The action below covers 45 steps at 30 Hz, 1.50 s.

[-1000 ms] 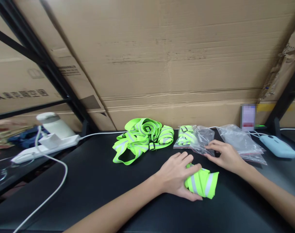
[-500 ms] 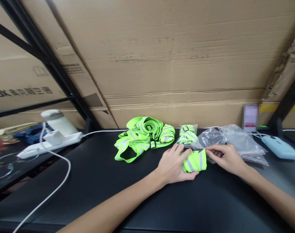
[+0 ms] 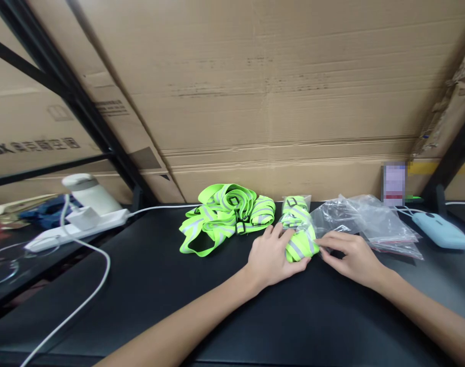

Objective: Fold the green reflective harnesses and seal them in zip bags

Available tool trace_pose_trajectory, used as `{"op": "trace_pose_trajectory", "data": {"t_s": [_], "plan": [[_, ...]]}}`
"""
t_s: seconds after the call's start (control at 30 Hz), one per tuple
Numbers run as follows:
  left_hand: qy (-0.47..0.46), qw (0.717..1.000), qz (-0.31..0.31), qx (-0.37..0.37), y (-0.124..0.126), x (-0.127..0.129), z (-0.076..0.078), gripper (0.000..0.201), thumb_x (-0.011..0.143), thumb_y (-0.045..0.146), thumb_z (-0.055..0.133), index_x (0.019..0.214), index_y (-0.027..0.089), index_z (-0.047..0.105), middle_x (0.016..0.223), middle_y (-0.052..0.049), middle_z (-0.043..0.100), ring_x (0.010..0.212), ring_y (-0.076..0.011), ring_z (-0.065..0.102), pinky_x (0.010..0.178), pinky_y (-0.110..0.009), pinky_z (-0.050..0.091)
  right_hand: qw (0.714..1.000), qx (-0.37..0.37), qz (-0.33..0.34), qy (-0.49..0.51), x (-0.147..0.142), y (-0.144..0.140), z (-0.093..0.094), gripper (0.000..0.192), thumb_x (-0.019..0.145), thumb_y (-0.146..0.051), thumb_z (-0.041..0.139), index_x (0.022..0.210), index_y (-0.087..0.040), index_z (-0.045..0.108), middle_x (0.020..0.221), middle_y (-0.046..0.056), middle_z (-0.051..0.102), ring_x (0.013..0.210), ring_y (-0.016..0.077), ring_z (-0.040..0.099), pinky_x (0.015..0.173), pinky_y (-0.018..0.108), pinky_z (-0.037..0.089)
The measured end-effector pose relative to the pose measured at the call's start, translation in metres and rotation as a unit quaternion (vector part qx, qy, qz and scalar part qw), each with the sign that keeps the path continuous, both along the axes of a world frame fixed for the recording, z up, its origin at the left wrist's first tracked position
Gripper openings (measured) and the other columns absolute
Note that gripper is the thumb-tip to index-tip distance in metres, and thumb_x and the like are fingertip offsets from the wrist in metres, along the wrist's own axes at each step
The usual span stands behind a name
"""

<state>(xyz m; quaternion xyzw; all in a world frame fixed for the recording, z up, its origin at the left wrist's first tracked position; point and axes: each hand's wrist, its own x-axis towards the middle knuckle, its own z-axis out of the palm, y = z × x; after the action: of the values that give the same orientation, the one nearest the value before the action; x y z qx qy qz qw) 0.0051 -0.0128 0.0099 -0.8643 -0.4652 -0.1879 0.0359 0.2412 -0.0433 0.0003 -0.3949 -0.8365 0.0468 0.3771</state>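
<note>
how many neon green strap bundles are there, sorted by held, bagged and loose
Held bundle, in the left hand: 1
Bagged bundle: 1
Loose heap, its straps too tangled to count: 1
Total: 3

Held roll (image 3: 302, 246): lime-green strap with silver-grey stripes, wound into a compact bundle, lying slanted in the left hand's (image 3: 273, 257) grasp, just near of the bagged roll.
Clear bag (image 3: 328, 216): crumpled, transparent, beside the held roll's far right end; the right hand's (image 3: 351, 254) fingertips are at that end, their grip unclear.
Bagged roll (image 3: 294, 210): green, black buckle uppermost, in clear plastic.
Loose straps (image 3: 213, 224): tangled green heap, farther left.
</note>
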Motion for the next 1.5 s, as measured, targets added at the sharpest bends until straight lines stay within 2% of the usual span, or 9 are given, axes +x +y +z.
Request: {"op": "trace_pose_trajectory", "data": {"t_s": [0.17, 0.4, 0.53, 0.6, 0.7, 0.83, 1.13, 1.37, 1.5], "plan": [[-0.004, 1.000, 0.021, 0.005, -0.001, 0.002, 0.000, 0.061, 0.079, 0.064, 0.065, 0.120, 0.019, 0.066, 0.118, -0.012, 0.066, 0.110, -0.0333, 0.063, 0.078, -0.040, 0.059, 1.000, -0.028, 0.004, 0.009, -0.005, -0.007, 0.002, 0.024, 0.095, -0.028, 0.060, 0.109, -0.016, 0.075, 0.077, 0.005, 0.072, 0.060, 0.0162, 0.063, 0.059, 0.031, 0.055], [-0.013, 1.000, -0.009, 0.020, 0.000, 0.001, -0.001, 0.066, 0.072, 0.064, 0.070, 0.119, 0.018, 0.063, 0.114, -0.012, 0.065, 0.109, -0.0354, 0.063, 0.075, -0.043, 0.060, 0.998, -0.061, 0.030, -0.011, -0.007, -0.009, 0.006, 0.035, 0.094, -0.018, 0.050, 0.122, -0.022, 0.070, 0.095, 0.007, 0.071, 0.079, 0.0192, 0.067, 0.072, 0.035, 0.057], [-0.015, 0.999, -0.016, 0.025, -0.001, 0.001, -0.001, 0.062, 0.069, 0.057, 0.073, 0.116, 0.018, 0.063, 0.113, -0.011, 0.066, 0.110, -0.0337, 0.063, 0.077, -0.043, 0.060, 0.995, 0.021, 0.025, -0.095, -0.002, -0.005, 0.006, 0.046, 0.087, -0.010, 0.050, 0.125, -0.027, 0.069, 0.106, 0.009, 0.067, 0.094, 0.0238, 0.065, 0.081, 0.043, 0.055], [-0.019, 0.999, -0.029, 0.039, 0.000, 0.001, -0.002, 0.062, 0.068, 0.056, 0.073, 0.116, 0.018, 0.064, 0.112, -0.011, 0.066, 0.109, -0.0331, 0.063, 0.080, -0.043, 0.060, 0.987, 0.086, -0.005, -0.138, -0.001, -0.004, 0.009, 0.048, 0.082, -0.009, 0.054, 0.124, -0.029, 0.069, 0.119, 0.011, 0.064, 0.108, 0.0296, 0.062, 0.093, 0.054, 0.050], [-0.019, 0.995, -0.062, 0.077, 0.002, -0.001, -0.004, 0.063, 0.068, 0.055, 0.073, 0.117, 0.017, 0.065, 0.108, -0.011, 0.066, 0.106, -0.0323, 0.062, 0.083, -0.042, 0.059, 0.975, 0.131, -0.042, -0.175, -0.001, -0.005, 0.013, 0.053, 0.078, -0.015, 0.061, 0.129, -0.026, 0.064, 0.141, 0.015, 0.054, 0.132, 0.0378, 0.049, 0.111, 0.069, 0.029], [-0.009, 0.986, -0.103, 0.133, 0.007, -0.005, -0.003, 0.063, 0.070, 0.056, 0.073, 0.118, 0.016, 0.066, 0.105, -0.011, 0.065, 0.101, -0.0316, 0.061, 0.082, -0.041, 0.057, 0.975, 0.099, -0.069, -0.188, 0.003, -0.003, 0.014, 0.072, 0.077, -0.028, 0.065, 0.147, -0.021, 0.047, 0.152, 0.017, 0.048, 0.142, 0.0378, 0.042, 0.120, 0.068, 0.015], [-0.001, 0.973, -0.170, 0.156, 0.011, -0.010, 0.001, 0.068, 0.080, 0.059, 0.073, 0.129, 0.013, 0.063, 0.102, -0.013, 0.063, 0.098, -0.0313, 0.059, 0.084, -0.044, 0.055, 0.982, 0.047, -0.046, -0.179, 0.003, -0.002, 0.010, 0.087, 0.080, -0.053, 0.073, 0.155, -0.026, 0.038, 0.138, 0.014, 0.060, 0.126, 0.0358, 0.057, 0.115, 0.068, 0.028], [-0.112, 0.974, -0.187, 0.059, 0.009, -0.003, -0.007, 0.065, 0.078, 0.056, 0.079, 0.129, 0.020, 0.060, 0.104, -0.009, 0.064, 0.100, -0.0278, 0.061, 0.088, -0.042, 0.056, 0.984, 0.042, -0.021, -0.172, 0.002, 0.001, 0.001, 0.079, 0.089, -0.048, 0.070, 0.156, -0.024, 0.036, 0.133, 0.014, 0.063, 0.122, 0.0333, 0.059, 0.107, 0.060, 0.041], [-0.145, 0.963, -0.227, -0.007, 0.015, -0.012, -0.001, 0.067, 0.074, 0.054, 0.084, 0.127, 0.021, 0.059, 0.108, -0.008, 0.066, 0.102, -0.0258, 0.062, 0.094, -0.041, 0.054, 0.983, 0.021, -0.017, -0.181, 0.003, 0.004, -0.001, 0.082, 0.087, -0.053, 0.072, 0.155, -0.021, 0.039, 0.133, 0.015, 0.063, 0.119, 0.0331, 0.059, 0.105, 0.057, 0.044]]}}
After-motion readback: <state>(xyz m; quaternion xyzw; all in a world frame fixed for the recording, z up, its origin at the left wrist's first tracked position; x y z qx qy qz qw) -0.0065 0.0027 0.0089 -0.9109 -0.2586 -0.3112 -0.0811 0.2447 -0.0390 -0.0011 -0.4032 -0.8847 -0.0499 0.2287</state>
